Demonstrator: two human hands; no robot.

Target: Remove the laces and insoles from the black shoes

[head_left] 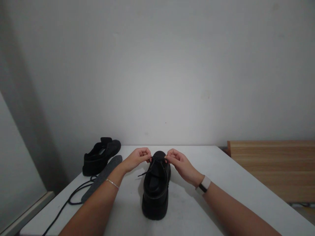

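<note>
A black lace-up shoe (155, 196) stands upright on the white table, its heel towards me and its toe towards the wall. Over its tongue the black shoelace (157, 159) is crossed in what looks like a bow or knot. My left hand (139, 158) pinches the lace on the left side of the shoe. On the right side, my right hand (179, 162) pinches another part of the same lace. A loose lace end sticks out to the left below my left hand. The fingertips hide the gripped parts.
At the table's back left stands a second black shoe (94, 164) with its tongue raised. Beside it lie a grey insole (105, 172), partly behind my left forearm, and a loose black lace (70, 198). The white table (197, 209) meets a wall. A wooden board (270, 170) is at right.
</note>
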